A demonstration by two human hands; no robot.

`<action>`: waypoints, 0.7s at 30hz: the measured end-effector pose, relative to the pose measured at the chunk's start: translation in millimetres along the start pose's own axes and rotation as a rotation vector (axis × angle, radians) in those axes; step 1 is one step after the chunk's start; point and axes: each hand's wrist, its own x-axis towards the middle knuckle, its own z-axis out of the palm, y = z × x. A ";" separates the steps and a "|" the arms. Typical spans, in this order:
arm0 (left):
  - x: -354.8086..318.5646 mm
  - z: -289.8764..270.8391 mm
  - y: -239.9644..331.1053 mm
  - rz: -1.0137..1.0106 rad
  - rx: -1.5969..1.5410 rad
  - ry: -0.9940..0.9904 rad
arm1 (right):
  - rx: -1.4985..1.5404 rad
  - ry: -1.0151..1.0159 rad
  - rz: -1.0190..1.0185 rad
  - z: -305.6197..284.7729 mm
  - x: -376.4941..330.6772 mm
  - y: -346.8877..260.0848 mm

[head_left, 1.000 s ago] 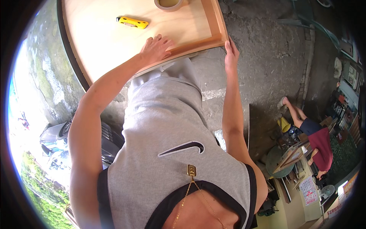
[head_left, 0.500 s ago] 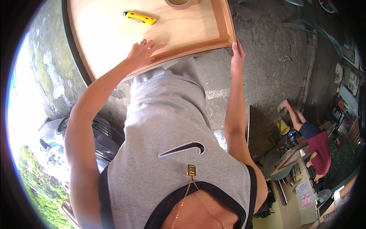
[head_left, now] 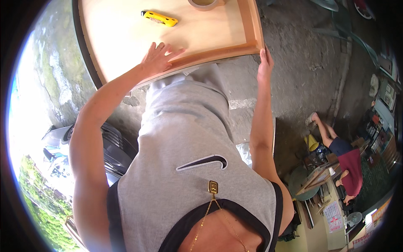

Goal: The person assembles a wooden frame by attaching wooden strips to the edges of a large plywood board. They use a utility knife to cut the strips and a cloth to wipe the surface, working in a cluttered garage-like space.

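A shallow wooden frame (head_left: 222,51) with a pale plywood panel (head_left: 126,35) set inside it lies in front of my waist. Across the near edge rests my left hand (head_left: 158,59), its fingers spread over the panel and the frame's inner side. My right hand (head_left: 264,66) grips the near right corner, thumb on the rim; some of its fingers are hidden. Farther in on the panel lies a yellow utility knife (head_left: 160,19), touched by neither hand. A roll of brown tape (head_left: 205,5) sits at the top, partly cut off by the view.
Grey concrete floor (head_left: 294,75) stretches to the right. Another person in a dark red shirt (head_left: 351,172) stands at a cluttered workbench (head_left: 331,197) at lower right. A dark vehicle (head_left: 113,147) is at the left, with greenery (head_left: 37,201) beyond it.
The frame, with the knife and tape roll on it, appears slightly farther right in the picture. Both hands keep their places on the frame.
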 end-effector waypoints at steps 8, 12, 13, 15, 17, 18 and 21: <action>-29.7 8.9 -19.4 -0.071 -0.029 0.040 | -0.055 0.020 0.005 -0.7 2.2 -0.5; -48.8 17.4 -27.8 -0.125 -0.033 -0.010 | -0.035 0.028 0.007 -0.1 1.3 2.2; -53.9 18.7 -30.9 -0.133 -0.046 -0.030 | -0.049 0.048 0.029 -0.4 1.5 3.7; -67.6 23.1 -37.0 -0.160 -0.030 -0.045 | -0.080 0.078 0.056 -0.7 1.5 4.2; -74.5 27.5 -40.3 -0.174 -0.024 -0.050 | -0.116 0.101 0.065 -1.6 1.9 3.7; -73.9 30.1 -40.2 -0.170 -0.030 -0.046 | -0.088 0.086 0.058 -2.9 2.7 5.8; -72.9 29.6 -41.5 -0.145 -0.018 -0.066 | -0.060 0.064 0.040 -6.1 4.5 14.8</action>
